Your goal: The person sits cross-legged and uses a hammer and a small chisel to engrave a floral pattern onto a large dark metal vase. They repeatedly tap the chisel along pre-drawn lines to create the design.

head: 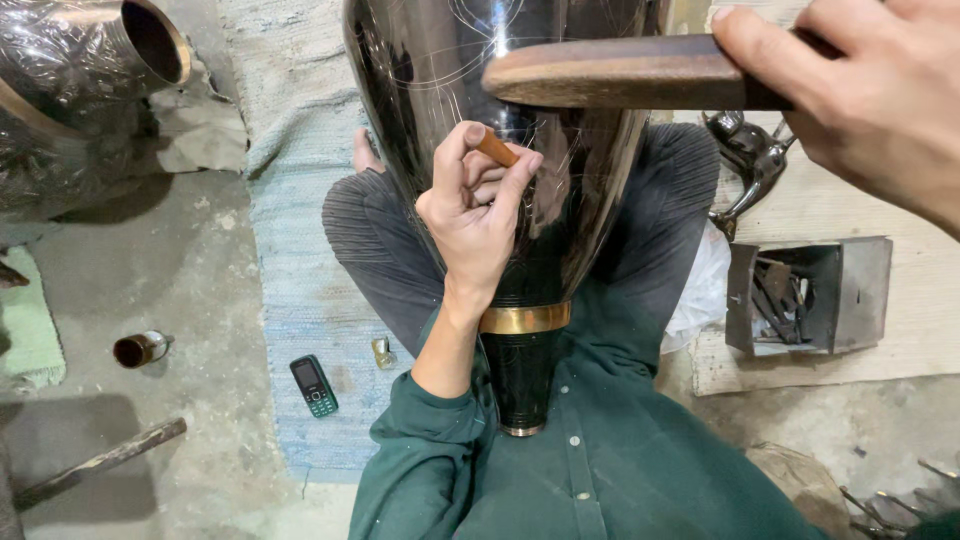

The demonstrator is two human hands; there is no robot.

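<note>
I sit cross-legged, and a big black vase (440, 90) lies in my lap in the middle of the frame, with a gold band (524, 318) near its narrow end. My left hand (478, 205) has a tight grip on a small wooden-handled tool (495, 148), held against the shiny side of the vase. My right hand (872, 100), at the upper right, has a firm grip on a wooden mallet (620, 72) above the tool. A blue mat (290, 250) lies under me. A phone (314, 385) rests on the mat at the lower left. A metal box (810, 295) of tools sits at the right.
</note>
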